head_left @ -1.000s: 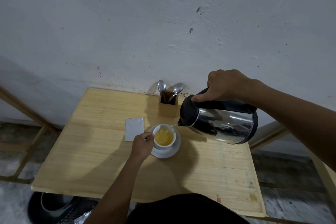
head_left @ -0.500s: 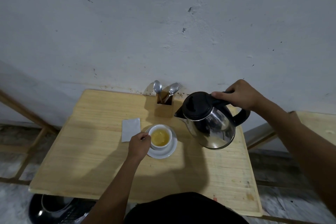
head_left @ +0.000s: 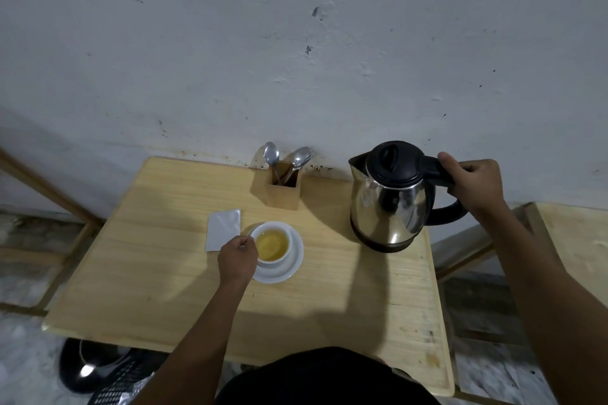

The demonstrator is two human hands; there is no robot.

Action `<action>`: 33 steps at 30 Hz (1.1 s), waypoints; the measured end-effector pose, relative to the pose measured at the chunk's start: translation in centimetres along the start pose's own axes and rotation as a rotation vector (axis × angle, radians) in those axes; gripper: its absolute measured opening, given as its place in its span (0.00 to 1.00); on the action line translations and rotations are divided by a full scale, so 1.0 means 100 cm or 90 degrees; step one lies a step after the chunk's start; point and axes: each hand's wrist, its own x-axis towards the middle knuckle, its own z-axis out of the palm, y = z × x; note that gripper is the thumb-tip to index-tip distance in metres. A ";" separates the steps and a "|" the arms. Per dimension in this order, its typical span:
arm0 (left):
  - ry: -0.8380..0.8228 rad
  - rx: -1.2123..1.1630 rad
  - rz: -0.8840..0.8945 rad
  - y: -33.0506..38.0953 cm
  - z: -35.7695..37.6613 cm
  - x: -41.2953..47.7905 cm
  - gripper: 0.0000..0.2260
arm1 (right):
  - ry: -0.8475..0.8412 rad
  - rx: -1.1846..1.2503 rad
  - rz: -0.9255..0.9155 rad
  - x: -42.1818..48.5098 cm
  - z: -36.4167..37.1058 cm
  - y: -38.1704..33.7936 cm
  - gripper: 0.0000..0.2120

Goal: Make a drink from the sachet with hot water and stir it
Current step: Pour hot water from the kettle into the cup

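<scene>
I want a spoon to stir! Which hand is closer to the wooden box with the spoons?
The left hand, at the cup just in front of the spoon box. The right hand is farther off, on the kettle handle.

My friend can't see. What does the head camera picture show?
A person's right hand holds a steel kettle upright on a wooden table, while the left hand touches a white cup of yellow drink on a saucer. A sachet and spoon holder sit nearby.
</scene>
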 end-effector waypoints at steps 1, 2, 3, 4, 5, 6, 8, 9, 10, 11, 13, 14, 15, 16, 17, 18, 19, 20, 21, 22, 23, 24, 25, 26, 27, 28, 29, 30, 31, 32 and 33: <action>0.010 0.005 -0.002 0.001 0.002 -0.001 0.10 | 0.003 0.004 0.002 0.002 -0.002 0.004 0.32; 0.019 0.008 -0.003 0.002 0.003 -0.002 0.10 | 0.006 0.007 0.004 0.004 -0.003 0.008 0.31; 0.027 0.012 -0.001 0.002 0.003 -0.002 0.10 | 0.009 0.009 0.006 0.006 -0.003 0.011 0.31; 0.034 0.018 0.001 0.002 0.004 -0.002 0.10 | 0.013 0.010 0.011 0.008 -0.004 0.015 0.31; 0.042 0.027 0.003 0.002 0.005 -0.002 0.10 | 0.016 0.014 0.014 0.009 -0.005 0.018 0.31; 0.052 0.037 0.005 0.003 0.006 -0.003 0.11 | 0.018 0.020 0.017 0.011 -0.005 0.022 0.31; 0.071 0.050 0.011 0.004 0.008 -0.004 0.11 | 0.014 0.035 0.020 0.013 -0.006 0.030 0.32; 0.078 0.058 0.014 0.004 0.009 -0.005 0.12 | 0.009 0.042 0.020 0.013 -0.006 0.033 0.32; 0.084 0.066 0.014 0.005 0.009 -0.005 0.12 | 0.003 0.047 0.019 0.014 -0.006 0.037 0.33; 0.088 0.074 0.014 0.006 0.010 -0.006 0.12 | -0.002 0.052 0.018 0.014 -0.006 0.040 0.34; 0.093 0.093 0.010 0.007 0.011 -0.008 0.13 | -0.009 0.065 0.020 0.013 -0.004 0.047 0.35; 0.096 0.099 0.008 0.008 0.011 -0.008 0.13 | -0.009 0.074 0.022 0.013 -0.002 0.050 0.35; 0.099 0.101 0.006 0.008 0.011 -0.008 0.13 | -0.007 0.086 0.025 0.011 0.000 0.052 0.36; 0.101 0.103 0.006 0.008 0.011 -0.008 0.13 | -0.008 0.097 0.028 0.011 0.002 0.055 0.36; 0.102 0.104 0.006 0.008 0.011 -0.009 0.13 | -0.013 0.105 0.028 0.011 0.003 0.058 0.36; 0.102 0.104 0.005 0.008 0.012 -0.009 0.12 | -0.024 0.108 0.024 0.012 0.004 0.059 0.36; 0.101 0.102 0.004 0.009 0.012 -0.009 0.12 | -0.037 0.103 0.017 0.013 0.006 0.059 0.36; 0.100 0.098 0.002 0.009 0.012 -0.009 0.12 | -0.048 0.094 0.007 0.016 0.007 0.059 0.37; 0.100 0.095 0.001 0.009 0.013 -0.010 0.12 | -0.057 0.086 -0.002 0.019 0.007 0.058 0.37; 0.101 0.095 0.000 0.010 0.013 -0.010 0.12 | -0.062 0.081 -0.007 0.023 0.008 0.058 0.37; 0.102 0.096 0.000 0.010 0.014 -0.010 0.12 | -0.063 0.079 -0.009 0.026 0.007 0.058 0.37; 0.103 0.096 0.000 0.009 0.014 -0.011 0.12 | -0.063 0.078 -0.009 0.028 0.007 0.059 0.38; 0.105 0.098 0.000 0.009 0.014 -0.011 0.12 | -0.062 0.077 -0.009 0.031 0.007 0.060 0.38; 0.106 0.103 0.002 0.009 0.014 -0.010 0.12 | -0.062 0.077 -0.011 0.032 0.007 0.061 0.38; 0.105 0.109 0.005 0.008 0.013 -0.010 0.12 | -0.064 0.078 -0.012 0.033 0.006 0.063 0.38; 0.103 0.113 0.009 0.007 0.014 -0.009 0.12 | -0.066 0.080 -0.014 0.034 0.005 0.066 0.38; 0.101 0.115 0.011 0.007 0.014 -0.009 0.12 | -0.068 0.080 -0.017 0.035 0.004 0.068 0.37; 0.101 0.117 0.013 0.007 0.014 -0.009 0.12 | -0.070 0.078 -0.021 0.036 0.003 0.070 0.37; 0.104 0.119 0.016 0.007 0.014 -0.009 0.12 | -0.074 0.074 -0.026 0.035 0.002 0.072 0.36; 0.108 0.119 0.019 0.007 0.014 -0.009 0.12 | -0.078 0.071 -0.030 0.034 0.001 0.074 0.36; 0.111 0.118 0.021 0.007 0.014 -0.010 0.12 | -0.080 0.074 -0.030 0.033 0.000 0.077 0.35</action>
